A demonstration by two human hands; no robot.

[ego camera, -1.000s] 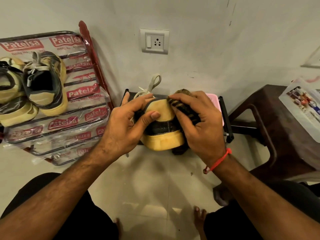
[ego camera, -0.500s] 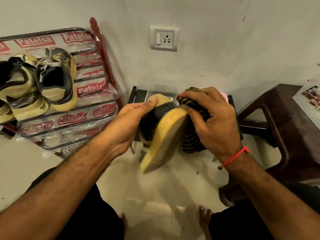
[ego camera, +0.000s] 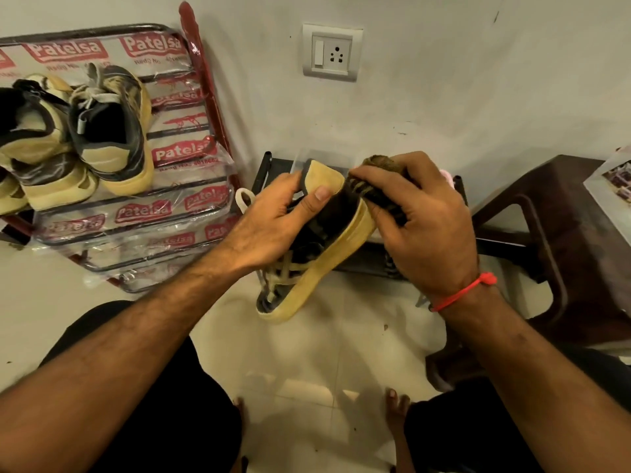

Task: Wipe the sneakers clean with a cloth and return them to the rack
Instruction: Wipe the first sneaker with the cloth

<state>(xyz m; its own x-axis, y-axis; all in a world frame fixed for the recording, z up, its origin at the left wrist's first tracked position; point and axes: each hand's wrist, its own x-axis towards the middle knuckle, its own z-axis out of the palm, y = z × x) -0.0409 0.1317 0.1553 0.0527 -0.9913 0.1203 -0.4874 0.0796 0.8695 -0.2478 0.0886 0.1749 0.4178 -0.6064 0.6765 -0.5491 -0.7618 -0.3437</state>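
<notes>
Cloth (ego camera: pixel 377 191) sits mostly hidden under the gripping right hand (ego camera: pixel 423 227), while the left hand (ego camera: pixel 273 223) clasps the sneaker (ego camera: pixel 327 264).

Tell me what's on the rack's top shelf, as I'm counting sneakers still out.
On the rack, three tan-and-dark sneakers show, one partly under another; the frame's left edge may hide more.

Matt suede sneaker (ego camera: pixel 324 264); fuzzy cloth (ego camera: pixel 379 165); plastic-wrapped metal rack (ego camera: pixel 143 227); glossy floor (ego camera: pixel 317 363).
</notes>
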